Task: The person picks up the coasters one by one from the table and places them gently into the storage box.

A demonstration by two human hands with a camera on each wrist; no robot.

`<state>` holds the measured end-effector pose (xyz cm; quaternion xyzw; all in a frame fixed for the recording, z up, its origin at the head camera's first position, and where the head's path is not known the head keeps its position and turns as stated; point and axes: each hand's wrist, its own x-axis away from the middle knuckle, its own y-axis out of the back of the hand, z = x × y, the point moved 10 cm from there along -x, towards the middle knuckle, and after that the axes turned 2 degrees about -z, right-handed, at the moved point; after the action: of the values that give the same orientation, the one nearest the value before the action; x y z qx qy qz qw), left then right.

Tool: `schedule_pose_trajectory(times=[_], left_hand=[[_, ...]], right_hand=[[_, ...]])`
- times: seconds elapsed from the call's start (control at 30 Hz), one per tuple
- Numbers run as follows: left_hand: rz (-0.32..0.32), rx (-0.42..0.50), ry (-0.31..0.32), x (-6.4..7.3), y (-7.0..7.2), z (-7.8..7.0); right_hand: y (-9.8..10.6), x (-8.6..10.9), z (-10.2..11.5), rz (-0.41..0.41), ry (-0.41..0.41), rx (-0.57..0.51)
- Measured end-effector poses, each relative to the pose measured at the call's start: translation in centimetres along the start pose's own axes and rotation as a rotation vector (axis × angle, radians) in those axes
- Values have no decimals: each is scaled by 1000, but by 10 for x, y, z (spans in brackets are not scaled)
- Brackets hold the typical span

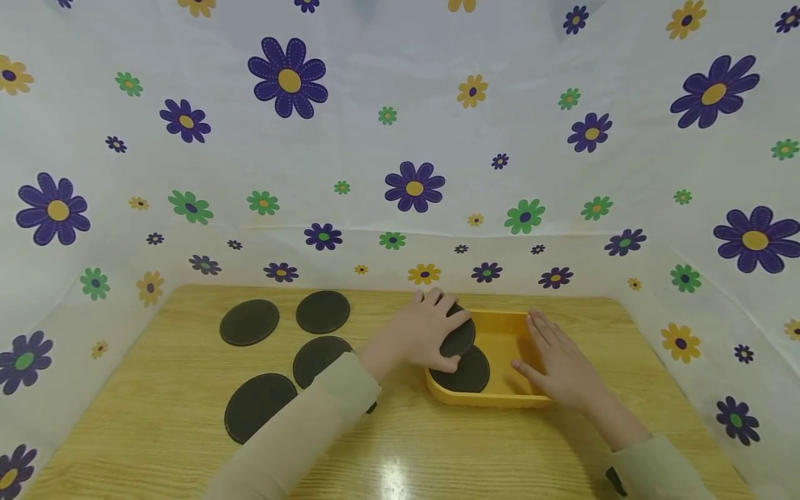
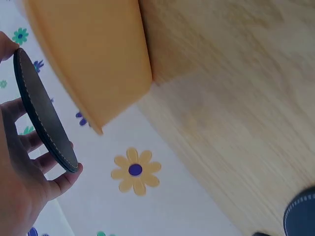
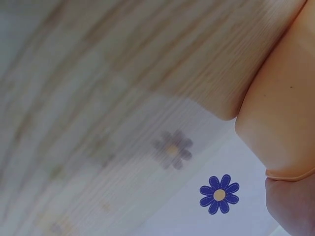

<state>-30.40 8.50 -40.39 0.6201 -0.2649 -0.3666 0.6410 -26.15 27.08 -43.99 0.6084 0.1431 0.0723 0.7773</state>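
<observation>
1. At the far left, a flower-printed white sheet (image 1: 131, 42) begins; it runs across the back and down both sides of a wood-grained table (image 1: 156, 389).
2. On the table's left part lie four dark round discs, all flat; the back-left disc (image 1: 249, 322) and the back-right disc (image 1: 322, 312) are near each other; the front-left disc (image 1: 259, 406) and the middle disc (image 1: 320, 355) are partly hidden by the pale left sleeve (image 1: 306, 434).
3. Next comes the left hand (image 1: 421, 333), over the left end of a yellow tray (image 1: 487, 400); its thumb and spread fingers are clamped on the edge of a held disc (image 1: 461, 335); the left wrist view shows this disc tilted, pale stitching along its rim, apart from the tray's wall.
4. Below the held disc, one more disc (image 1: 465, 375) lies inside the tray, at its left end.
5. At the tray's right end is the right hand (image 1: 559, 364); its fingers are straight and close together along the right wall, the thumb apart and reaching over the inside; the right wrist view shows this hand touching the tray's rim.
6. Farthest right, the pale right sleeve (image 1: 656, 472) crosses the table's front edge area.
</observation>
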Motion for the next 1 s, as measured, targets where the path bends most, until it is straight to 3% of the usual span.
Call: schedule_pose_trajectory(times=[0.4,1.0], left_hand=[[38,-70,-44,-16,-20,-30],[108,-44,-9,-17,-39,-41]], right_hand=[[-2,-1,-1,4,-5,4],[-2,-1,-4,-14,-5,11]])
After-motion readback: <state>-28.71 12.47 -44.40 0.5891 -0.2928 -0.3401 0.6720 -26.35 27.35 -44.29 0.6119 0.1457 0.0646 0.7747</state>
